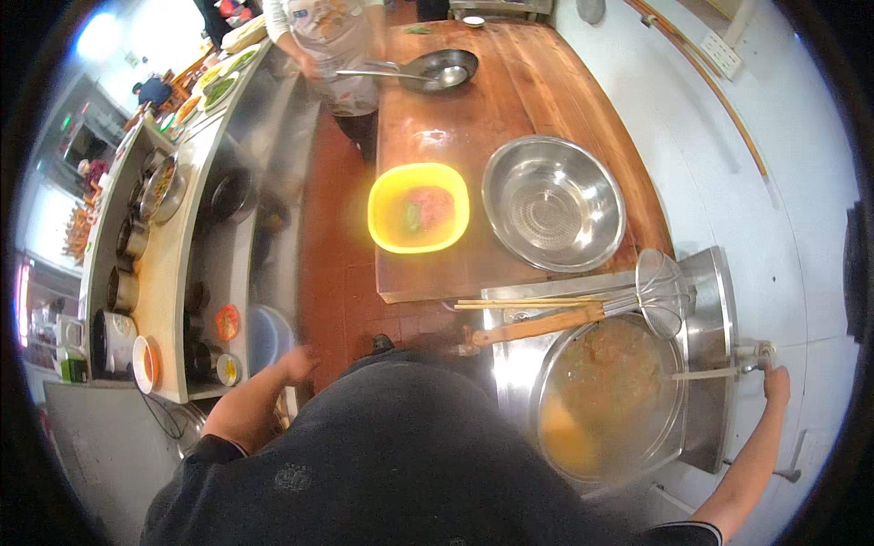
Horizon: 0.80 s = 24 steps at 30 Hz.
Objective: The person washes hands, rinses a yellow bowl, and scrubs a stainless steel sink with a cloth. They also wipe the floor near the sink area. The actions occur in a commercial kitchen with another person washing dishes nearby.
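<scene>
On the right, my right hand grips the handle end of a wall tap. The tap's pale spout reaches over a large round metal pot set in a steel unit. Cloudy brownish liquid fills the pot, with an orange-yellow patch at its near left. A wire strainer with a wooden handle lies across the pot's far side, beside long wooden chopsticks. My left hand hangs at my left, near a bluish basin; its fingers are blurred.
A wooden table holds a yellow basin with pink and green contents, a steel bowl and a wok with a ladle. Another person stands at its far left. Shelving with pots lines the left.
</scene>
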Motion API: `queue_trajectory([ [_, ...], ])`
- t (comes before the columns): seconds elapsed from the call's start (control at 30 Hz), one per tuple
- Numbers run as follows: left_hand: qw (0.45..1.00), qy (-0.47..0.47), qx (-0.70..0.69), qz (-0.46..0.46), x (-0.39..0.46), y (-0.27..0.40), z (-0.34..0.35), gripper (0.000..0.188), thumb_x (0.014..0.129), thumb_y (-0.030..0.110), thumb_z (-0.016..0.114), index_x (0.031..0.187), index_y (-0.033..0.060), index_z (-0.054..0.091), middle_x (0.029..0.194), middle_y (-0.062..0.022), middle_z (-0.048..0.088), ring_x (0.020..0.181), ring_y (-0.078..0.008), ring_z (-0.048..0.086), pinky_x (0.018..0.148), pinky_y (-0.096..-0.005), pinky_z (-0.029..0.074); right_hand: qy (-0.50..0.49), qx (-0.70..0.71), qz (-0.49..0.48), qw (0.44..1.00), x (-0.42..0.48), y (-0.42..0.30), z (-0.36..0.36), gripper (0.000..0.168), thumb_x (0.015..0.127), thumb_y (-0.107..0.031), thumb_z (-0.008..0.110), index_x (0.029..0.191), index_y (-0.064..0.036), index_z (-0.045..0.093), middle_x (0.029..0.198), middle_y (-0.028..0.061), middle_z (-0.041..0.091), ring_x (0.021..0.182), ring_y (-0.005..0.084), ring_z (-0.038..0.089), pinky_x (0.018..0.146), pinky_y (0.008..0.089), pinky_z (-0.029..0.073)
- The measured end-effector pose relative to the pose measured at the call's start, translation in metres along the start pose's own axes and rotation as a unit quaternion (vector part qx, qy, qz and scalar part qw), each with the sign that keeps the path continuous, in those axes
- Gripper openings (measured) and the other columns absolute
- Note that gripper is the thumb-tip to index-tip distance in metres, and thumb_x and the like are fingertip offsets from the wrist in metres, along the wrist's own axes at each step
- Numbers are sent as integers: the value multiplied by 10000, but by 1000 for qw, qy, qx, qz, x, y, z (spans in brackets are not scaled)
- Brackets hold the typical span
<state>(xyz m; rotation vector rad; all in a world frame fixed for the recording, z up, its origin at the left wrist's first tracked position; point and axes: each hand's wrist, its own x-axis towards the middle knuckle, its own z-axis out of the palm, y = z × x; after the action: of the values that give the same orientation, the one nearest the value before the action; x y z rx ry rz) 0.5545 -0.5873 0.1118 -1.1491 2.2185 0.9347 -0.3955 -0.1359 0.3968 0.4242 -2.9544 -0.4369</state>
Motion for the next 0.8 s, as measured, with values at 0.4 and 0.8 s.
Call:
queue_trajectory([
  [0.4,983,15,-112,-144,-22,-8,0,416,883,333,454,1160,43,567,1227,-174,523,1128,-333,490,968,-401,388,-71,119,49,989,14,-28,-13,460,817,-303,608,599,92,520,483,163,508,358,262,506,333,394,384],
  [0.8,974,42,-121,-185,-56,-26,22,364,870,325,453,1043,61,634,1100,-191,589,1030,-363,539,908,-425,417,-100,367,57,923,52,-41,20,166,780,-55,488,711,88,536,575,190,534,396,310,539,291,388,427],
])
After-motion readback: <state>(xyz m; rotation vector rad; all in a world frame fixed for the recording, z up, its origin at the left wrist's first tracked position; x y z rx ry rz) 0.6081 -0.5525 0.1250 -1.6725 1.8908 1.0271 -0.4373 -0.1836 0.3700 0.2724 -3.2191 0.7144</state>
